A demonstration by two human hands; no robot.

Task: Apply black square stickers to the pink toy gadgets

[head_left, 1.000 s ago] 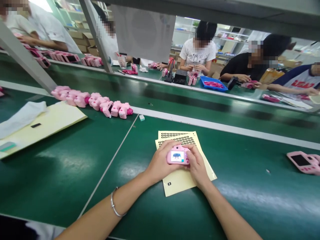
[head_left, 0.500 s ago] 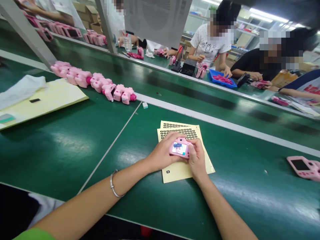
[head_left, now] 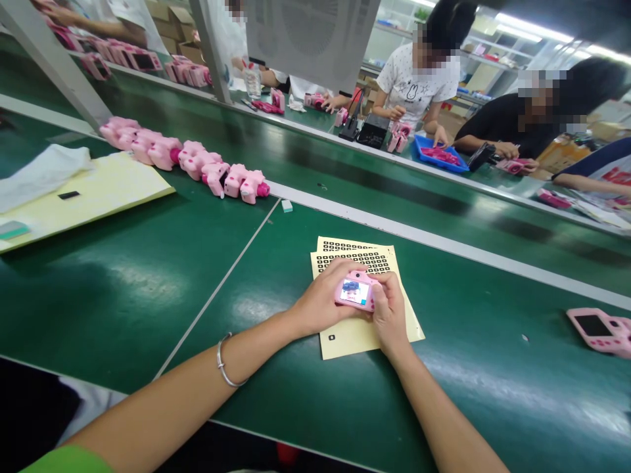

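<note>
I hold a small pink toy camera with both hands above the green bench. Its rear screen faces me and is lit with a picture. My left hand wraps its left side, fingers over the top. My right hand grips its right side, thumb against the back. Under my hands lie two yellow sticker sheets with rows of small black squares at their far end.
A row of several pink toy cameras lies at the bench's far left edge. Another pink camera lies screen-up at the right. A yellow pad with a white cloth sits left. Other people work across the conveyor belt.
The view dropped and shifted between one second ago and half a second ago. The camera's screen changed to a different picture. My hands keep the same hold.
</note>
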